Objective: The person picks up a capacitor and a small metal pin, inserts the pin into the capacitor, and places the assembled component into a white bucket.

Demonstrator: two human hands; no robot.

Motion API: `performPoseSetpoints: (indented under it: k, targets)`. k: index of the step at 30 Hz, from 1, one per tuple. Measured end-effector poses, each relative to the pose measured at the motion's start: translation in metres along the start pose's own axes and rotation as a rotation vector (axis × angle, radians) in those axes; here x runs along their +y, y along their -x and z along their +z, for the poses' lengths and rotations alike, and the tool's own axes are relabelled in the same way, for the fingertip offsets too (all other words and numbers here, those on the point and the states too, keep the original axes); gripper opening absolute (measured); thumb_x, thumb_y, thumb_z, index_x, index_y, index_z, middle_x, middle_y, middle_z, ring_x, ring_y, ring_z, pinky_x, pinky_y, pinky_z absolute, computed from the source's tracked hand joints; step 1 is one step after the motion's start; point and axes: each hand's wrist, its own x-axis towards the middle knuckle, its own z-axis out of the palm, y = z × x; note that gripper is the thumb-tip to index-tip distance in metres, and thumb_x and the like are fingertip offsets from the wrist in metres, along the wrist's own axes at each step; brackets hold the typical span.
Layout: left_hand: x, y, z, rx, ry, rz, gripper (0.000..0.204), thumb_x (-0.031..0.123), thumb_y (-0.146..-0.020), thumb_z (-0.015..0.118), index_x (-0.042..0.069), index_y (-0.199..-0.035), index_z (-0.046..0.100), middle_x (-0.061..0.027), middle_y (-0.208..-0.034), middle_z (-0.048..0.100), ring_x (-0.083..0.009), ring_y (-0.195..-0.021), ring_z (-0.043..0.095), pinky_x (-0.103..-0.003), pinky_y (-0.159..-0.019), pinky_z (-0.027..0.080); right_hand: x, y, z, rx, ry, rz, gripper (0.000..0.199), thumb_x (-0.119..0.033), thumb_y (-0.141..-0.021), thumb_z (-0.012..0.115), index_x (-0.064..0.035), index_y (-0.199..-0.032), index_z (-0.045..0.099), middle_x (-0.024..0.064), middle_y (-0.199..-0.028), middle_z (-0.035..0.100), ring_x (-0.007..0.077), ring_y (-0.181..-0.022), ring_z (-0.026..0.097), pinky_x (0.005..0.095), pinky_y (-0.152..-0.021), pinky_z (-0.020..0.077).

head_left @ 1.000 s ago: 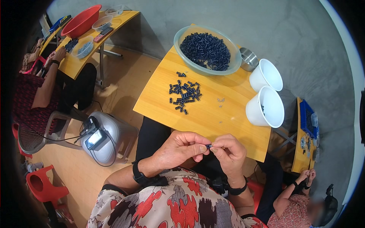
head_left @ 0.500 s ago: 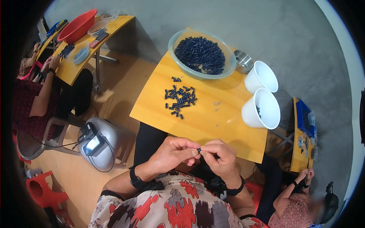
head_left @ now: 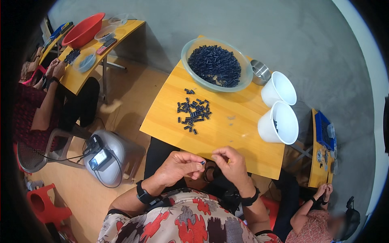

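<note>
In front of my body, my left hand [head_left: 180, 166] is closed in a pinch on a small dark blue plastic piece [head_left: 202, 163], whose end sticks out at the fingertips. To its right, apart from it, my right hand [head_left: 231, 164] has its thumb and fingers bent together. Whatever may be between those fingertips is too small to make out. Beyond the hands, a loose heap of dark blue plastic pieces [head_left: 193, 113] lies on the yellow table [head_left: 239, 139]. A wide translucent basin [head_left: 186, 65] full of the same pieces stands at the far edge.
Right of the basin stand a metal bowl [head_left: 260, 72] and two white buckets [head_left: 279, 91]; the nearer bucket [head_left: 269, 125] holds a few pieces. Tiny bits [head_left: 231, 118] lie on the table. A grey stool [head_left: 115, 158] with a device stands left. People work at tables on both sides.
My hands have come apart: the left moved slightly left with the small piece, the right drew up and away to the right. The view has shifted a little.
</note>
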Motion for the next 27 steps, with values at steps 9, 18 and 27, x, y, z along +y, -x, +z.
performPoseSetpoints:
  k: [9, 18, 27]
  targets:
    - [0.0, 0.012, -0.023, 0.048, 0.027, 0.02, 0.014, 0.006, -0.084, 0.063, -0.002, -0.096, 0.064, -0.0091, -0.079, 0.066, -0.0113, -0.061, 0.061, -0.024, -0.056, 0.052, 0.036, -0.042, 0.038, -0.035, 0.276, -0.001, 0.014, -0.013, -0.075, 0.067, -0.0046, -0.085, 0.06, 0.0109, -0.079, 0.062, 0.0276, -0.072, 0.063, 0.035, -0.061, 0.0493]
    - [0.004, 0.018, -0.032, 0.074, 0.041, 0.036, 0.014, 0.004, -0.085, 0.062, -0.002, -0.096, 0.064, -0.0089, -0.079, 0.066, -0.0108, -0.062, 0.061, -0.024, -0.058, 0.052, 0.049, -0.067, 0.068, 0.117, 0.466, -0.153, 0.012, -0.012, -0.074, 0.069, -0.0072, -0.082, 0.063, 0.0085, -0.073, 0.059, 0.0248, -0.065, 0.061, 0.0336, -0.056, 0.0482]
    - [0.005, 0.018, -0.033, 0.065, 0.062, 0.044, 0.013, 0.003, -0.084, 0.061, -0.002, -0.095, 0.065, -0.0095, -0.079, 0.065, -0.013, -0.064, 0.061, -0.026, -0.059, 0.054, 0.061, -0.07, 0.055, 0.138, 0.501, -0.052, 0.008, -0.015, -0.076, 0.066, -0.0105, -0.08, 0.06, 0.0068, -0.077, 0.059, 0.0291, -0.067, 0.06, 0.0377, -0.056, 0.0488]
